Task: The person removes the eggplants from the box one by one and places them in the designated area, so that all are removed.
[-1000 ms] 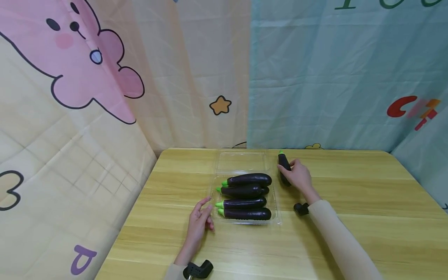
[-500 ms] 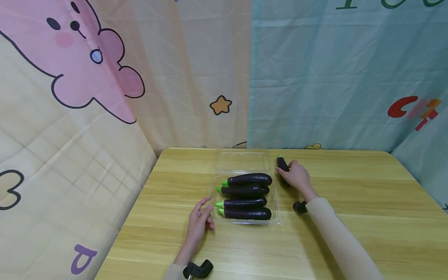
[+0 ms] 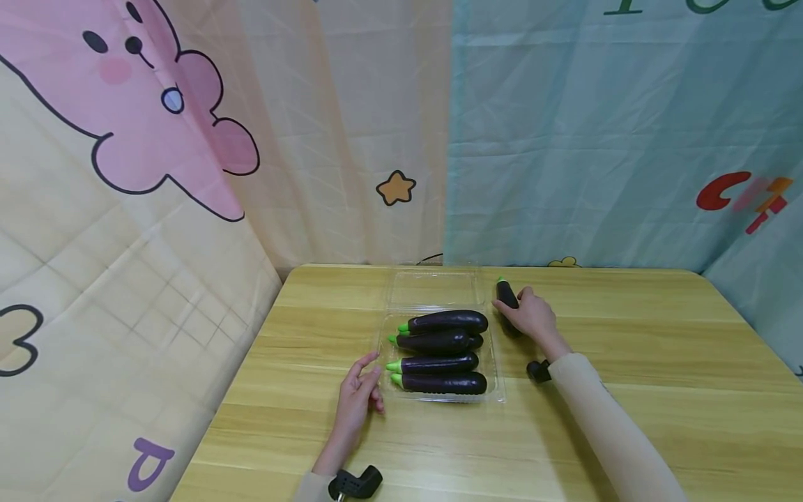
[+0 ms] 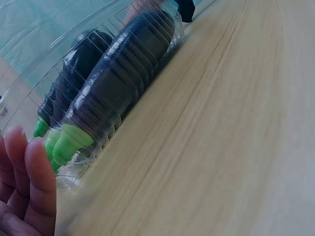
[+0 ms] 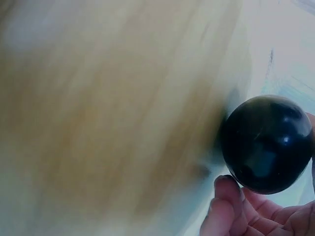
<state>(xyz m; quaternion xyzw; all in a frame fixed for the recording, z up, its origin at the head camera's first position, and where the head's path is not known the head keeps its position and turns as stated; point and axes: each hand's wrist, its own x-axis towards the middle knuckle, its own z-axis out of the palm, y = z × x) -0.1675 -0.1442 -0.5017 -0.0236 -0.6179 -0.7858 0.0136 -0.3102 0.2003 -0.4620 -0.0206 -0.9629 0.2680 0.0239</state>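
As the right hand (image 3: 533,315) grips, thumb (image 3: 505,308) and fingers (image 5: 224,211) flank an eggplant (image 5: 267,145).

Left hand (image 3: 355,399): one, fingers loosely bent. Right hand (image 3: 533,317): one, fingers curled in grip, set farther forward. Right forearm (image 3: 610,422): sleeved, slanting inward.

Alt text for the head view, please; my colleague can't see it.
A person's right hand grips a dark eggplant beside an open clear container holding more eggplants on a wood-grain table. The left hand is by the container's left edge.
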